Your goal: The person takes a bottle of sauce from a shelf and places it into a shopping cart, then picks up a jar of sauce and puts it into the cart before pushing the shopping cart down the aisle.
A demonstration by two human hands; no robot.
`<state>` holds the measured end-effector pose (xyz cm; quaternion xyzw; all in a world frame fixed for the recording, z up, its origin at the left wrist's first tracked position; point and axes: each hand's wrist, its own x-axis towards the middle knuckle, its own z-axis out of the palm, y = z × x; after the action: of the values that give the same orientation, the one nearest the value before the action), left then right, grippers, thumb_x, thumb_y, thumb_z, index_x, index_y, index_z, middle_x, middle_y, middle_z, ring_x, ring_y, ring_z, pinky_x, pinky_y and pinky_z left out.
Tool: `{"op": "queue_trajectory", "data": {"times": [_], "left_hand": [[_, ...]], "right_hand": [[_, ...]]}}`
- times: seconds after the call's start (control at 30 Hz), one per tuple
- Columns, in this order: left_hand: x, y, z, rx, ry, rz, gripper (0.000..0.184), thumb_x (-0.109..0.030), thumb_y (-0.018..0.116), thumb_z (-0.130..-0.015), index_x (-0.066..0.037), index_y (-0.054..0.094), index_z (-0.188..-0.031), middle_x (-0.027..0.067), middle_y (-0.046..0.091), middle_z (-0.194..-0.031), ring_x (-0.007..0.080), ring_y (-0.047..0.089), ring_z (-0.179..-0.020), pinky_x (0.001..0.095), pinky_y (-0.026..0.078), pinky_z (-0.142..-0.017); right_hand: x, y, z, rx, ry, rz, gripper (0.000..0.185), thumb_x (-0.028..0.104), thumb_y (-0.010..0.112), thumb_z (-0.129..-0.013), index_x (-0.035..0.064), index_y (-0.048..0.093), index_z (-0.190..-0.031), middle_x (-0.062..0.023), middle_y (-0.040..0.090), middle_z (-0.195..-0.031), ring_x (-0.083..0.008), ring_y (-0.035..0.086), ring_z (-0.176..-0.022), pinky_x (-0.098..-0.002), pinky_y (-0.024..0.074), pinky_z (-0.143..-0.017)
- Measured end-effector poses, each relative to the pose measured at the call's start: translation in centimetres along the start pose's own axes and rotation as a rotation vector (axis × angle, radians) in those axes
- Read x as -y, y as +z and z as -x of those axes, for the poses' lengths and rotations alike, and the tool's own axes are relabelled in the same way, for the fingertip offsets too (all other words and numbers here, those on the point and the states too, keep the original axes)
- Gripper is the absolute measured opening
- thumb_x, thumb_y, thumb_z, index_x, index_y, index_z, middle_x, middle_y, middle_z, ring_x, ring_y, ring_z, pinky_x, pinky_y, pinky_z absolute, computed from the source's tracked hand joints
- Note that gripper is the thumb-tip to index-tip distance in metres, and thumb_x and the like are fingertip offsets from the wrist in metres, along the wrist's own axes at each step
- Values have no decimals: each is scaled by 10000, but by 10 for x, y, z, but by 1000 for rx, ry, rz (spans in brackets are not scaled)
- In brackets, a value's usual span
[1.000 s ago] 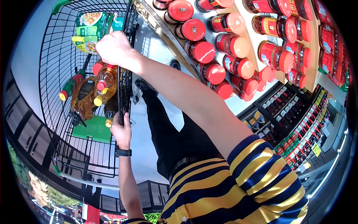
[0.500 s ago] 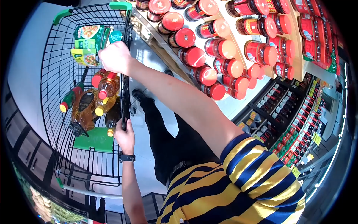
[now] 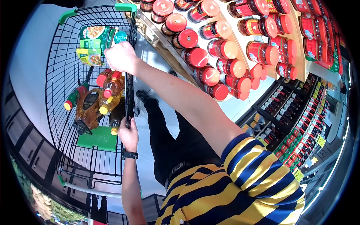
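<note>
A black wire shopping cart (image 3: 125, 7) with green corners stands at the left. My right hand (image 3: 122, 58) is closed on the cart's near side rim, beside green and yellow food packets (image 3: 92, 45). Farther down the same side, my left hand (image 3: 128, 135), with a black watch at the wrist, grips the rim, its thumb showing and the other fingers partly hidden. Between the hands, inside the cart, lie a large bottle of amber liquid (image 3: 89, 105), a green bottle with a red label (image 3: 77, 95) and several smaller bottles (image 3: 112, 88).
Red-lidded jars (image 3: 187, 38) fill a slanted wooden display at the upper right, close to the cart and my right forearm. Shelves of bottles (image 3: 287, 108) stand farther right. Dark-fronted cabinets (image 3: 28, 150) line the lower left. Another person's dark-clad legs (image 3: 98, 208) show beyond the cart's lower end.
The view has shifted, and more of the cart's upper end now shows. The jars appear farther left and the food packets lower. Both hands have kept their hold on the rim.
</note>
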<state>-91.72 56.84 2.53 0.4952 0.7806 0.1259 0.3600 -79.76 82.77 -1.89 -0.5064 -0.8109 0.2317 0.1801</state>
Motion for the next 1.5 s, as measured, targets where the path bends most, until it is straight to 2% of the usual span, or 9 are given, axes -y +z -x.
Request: {"op": "queue_trajectory", "data": {"times": [0.5, 0.6, 0.77, 0.9, 0.97, 1.03, 1.2, 1.27, 1.5], "left_hand": [[-5, -1, 0, -7, -10, -49, 265, -187, 654, -903, 56, 658, -1009, 227, 693, -827, 358, 702, -777, 389, 540, -687], [-7, 0, 0, -11, -8, -61, 254, -186, 650, -903, 53, 660, -989, 228, 690, -820, 365, 697, -769, 395, 536, -680], [-7, 0, 0, -38, 37, -89, 253, -193, 640, -907, 49, 661, -977, 230, 688, -814, 373, 690, -766, 410, 527, -667], [-16, -1, 2, -27, 20, -85, 252, -193, 638, -908, 49, 660, -972, 226, 687, -805, 382, 685, -760, 417, 525, -664], [-13, 0, 1, -24, 27, -85, 249, -189, 637, -908, 51, 660, -970, 228, 686, -804, 382, 685, -759, 417, 525, -664], [-8, -1, 0, -14, 13, -119, 298, -236, 640, -917, 46, 676, -1007, 203, 704, -827, 314, 708, -765, 374, 536, -687], [-10, -1, -1, -18, 24, -117, 284, -222, 637, -919, 46, 676, -1007, 199, 708, -839, 302, 713, -774, 370, 540, -690], [-11, -1, -1, -19, 22, -136, 281, -218, 636, -919, 46, 675, -1007, 199, 709, -843, 300, 714, -778, 370, 541, -692], [-10, -2, -1, -18, 14, -156, 280, -220, 639, -917, 44, 676, -1006, 194, 713, -850, 303, 716, -791, 369, 545, -698]], "right_hand": [[0, -1, -1, 10, -12, -33, 133, 161, 590, -760, 67, 680, -787, -130, 677, -685, -293, 684, -695, -407, 518, -702], [2, -9, 0, 54, 14, -24, 156, 101, 589, -721, 67, 729, -782, -145, 704, -746, -279, 702, -728, -371, 532, -720], [3, -16, 0, 53, 18, -74, 231, 103, 580, -744, 92, 736, -914, -137, 710, -777, -276, 704, -763, -382, 533, -736], [0, -11, 2, -54, -13, -93, 127, 164, 588, -763, 65, 667, -779, -127, 674, -670, -293, 687, -678, -406, 524, -691], [2, -19, 2, 51, 19, -66, 249, 110, 577, -759, 106, 735, -952, -123, 708, -766, -273, 703, -756, -382, 531, -743], [2, -18, 1, 38, 13, -78, 244, 113, 577, -761, 103, 734, -947, -121, 706, -758, -270, 702, -748, -380, 529, -742], [2, -16, -1, 47, 11, -73, 232, 121, 575, -764, 97, 732, -933, -118, 704, -740, -258, 701, -725, -376, 525, -734], [-1, -8, -1, -76, -32, -107, 124, 156, 581, -770, 66, 665, -773, -126, 660, -637, -294, 679, -644, -403, 526, -671], [0, -9, 0, -113, -35, -98, 122, 167, 590, -772, 71, 663, -759, -123, 662, -640, -293, 680, -646, -405, 529, -662]]}}
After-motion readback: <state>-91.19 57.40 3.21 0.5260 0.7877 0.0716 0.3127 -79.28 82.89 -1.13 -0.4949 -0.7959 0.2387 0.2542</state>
